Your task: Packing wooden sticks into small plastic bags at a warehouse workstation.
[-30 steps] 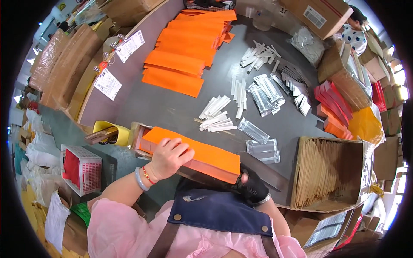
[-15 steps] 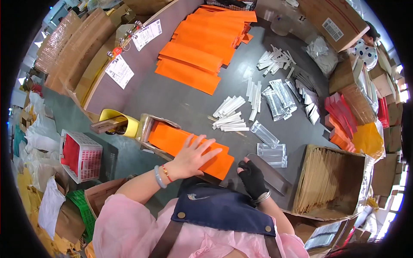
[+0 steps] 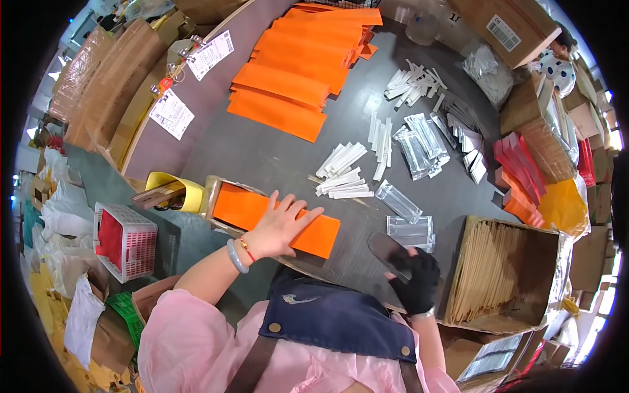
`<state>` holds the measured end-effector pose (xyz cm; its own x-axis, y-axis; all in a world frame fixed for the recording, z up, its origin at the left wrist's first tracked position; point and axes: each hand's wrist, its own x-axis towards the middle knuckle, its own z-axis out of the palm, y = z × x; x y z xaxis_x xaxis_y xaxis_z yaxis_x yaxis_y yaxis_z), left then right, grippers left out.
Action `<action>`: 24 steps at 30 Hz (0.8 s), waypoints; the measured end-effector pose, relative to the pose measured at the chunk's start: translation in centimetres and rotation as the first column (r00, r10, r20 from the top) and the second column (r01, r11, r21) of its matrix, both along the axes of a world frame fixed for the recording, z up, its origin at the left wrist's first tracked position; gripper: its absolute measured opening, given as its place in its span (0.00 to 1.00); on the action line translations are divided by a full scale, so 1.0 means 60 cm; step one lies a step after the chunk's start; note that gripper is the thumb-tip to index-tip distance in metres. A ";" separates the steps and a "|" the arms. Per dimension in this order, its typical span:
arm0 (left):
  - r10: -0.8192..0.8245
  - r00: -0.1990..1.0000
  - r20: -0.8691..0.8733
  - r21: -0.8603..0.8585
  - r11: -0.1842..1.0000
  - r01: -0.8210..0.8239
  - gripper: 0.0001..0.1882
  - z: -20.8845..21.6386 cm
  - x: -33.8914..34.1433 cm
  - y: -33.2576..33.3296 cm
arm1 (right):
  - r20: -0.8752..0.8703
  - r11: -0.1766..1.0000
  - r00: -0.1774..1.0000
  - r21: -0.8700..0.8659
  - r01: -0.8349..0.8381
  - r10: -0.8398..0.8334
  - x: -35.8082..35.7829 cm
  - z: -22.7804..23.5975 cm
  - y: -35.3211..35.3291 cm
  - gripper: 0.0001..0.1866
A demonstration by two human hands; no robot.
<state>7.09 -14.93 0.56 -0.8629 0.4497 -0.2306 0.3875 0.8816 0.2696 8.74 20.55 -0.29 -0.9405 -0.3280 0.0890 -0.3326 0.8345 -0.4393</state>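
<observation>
My left hand (image 3: pixel 283 226) lies with fingers spread on a stack of flat orange paper pieces (image 3: pixel 317 234) at the near table edge. The stack's left part sits in a narrow cardboard tray (image 3: pixel 209 196). To the right, my right hand (image 3: pixel 417 280), in a black fingerless glove, is closed on a dark flat blade with a rounded end (image 3: pixel 385 250). The blade's other end is hidden under the glove. Just beyond it lie clear plastic packets (image 3: pixel 411 230) and a pile of short white strips (image 3: pixel 347 185).
More orange pieces (image 3: pixel 282 85) are fanned out at the far left. An open carton of upright brown sheets (image 3: pixel 488 275) stands at the right. Red and orange folded pieces (image 3: pixel 521 167) lie behind it. A yellow holder (image 3: pixel 171 191) hangs at the left edge.
My right hand has moved right and closed over the dark blade, which now sits turned and further left. My left hand has shifted slightly left, and the top orange piece's end has pulled back leftward.
</observation>
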 end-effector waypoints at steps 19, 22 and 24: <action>0.548 0.836 -0.027 0.320 0.797 -0.512 0.50 -0.063 0.015 0.087 | 0.171 0.978 0.963 -0.006 -0.209 0.207 -0.038 0.038 -0.033 0.31; 0.533 0.841 -0.095 0.314 0.818 -0.482 0.52 -0.060 0.016 0.087 | 0.151 0.935 0.936 -0.215 -0.282 0.317 -0.055 0.001 -0.104 0.31; 0.442 0.897 -0.002 0.265 0.865 -0.426 0.49 -0.056 0.002 0.088 | 0.040 0.928 0.944 -0.201 -0.314 0.328 -0.055 -0.044 -0.142 0.33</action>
<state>7.23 -9.62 -2.78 -0.9929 0.0617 -0.1014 0.0039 0.8704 0.4923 5.46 12.01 -2.92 -0.7938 -0.5972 0.1154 -0.5307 0.5873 -0.6111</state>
